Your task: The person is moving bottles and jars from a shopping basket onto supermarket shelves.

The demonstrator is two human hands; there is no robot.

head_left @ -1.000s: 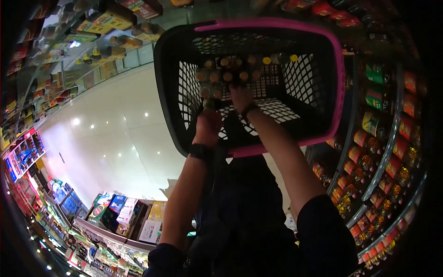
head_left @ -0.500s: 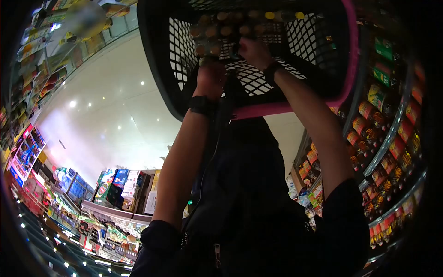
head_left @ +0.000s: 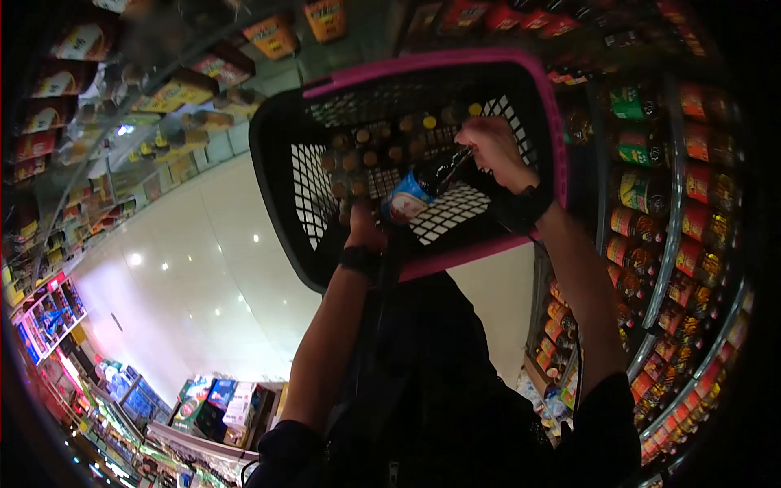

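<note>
My right hand (head_left: 498, 150) is closed round the neck end of a dark bottle with a blue label (head_left: 411, 197). The bottle slants inside a black plastic shopping basket (head_left: 277, 163) with a pink rim, its label end toward my left hand. My left hand (head_left: 365, 229) is curled at the near left inside the basket, close to the label end; shadow hides its fingers, and I cannot tell what they grip. Several bottles with brownish round tops (head_left: 369, 157) stand grouped at the basket's left and back. A yellow cap (head_left: 429, 122) shows among them.
Shelves of large bottles with red labels (head_left: 697, 189) and green labels (head_left: 637, 148) line the right side. Bottles and packages fill a shelf (head_left: 175, 93) at upper left. Boxes (head_left: 218, 403) are stacked at lower left, beside the pale floor (head_left: 203, 301).
My right hand has moved right, and the blue-labelled bottle now shows in it, tilted across the basket. The basket appears lower and turned in view, and my left hand lower too.
</note>
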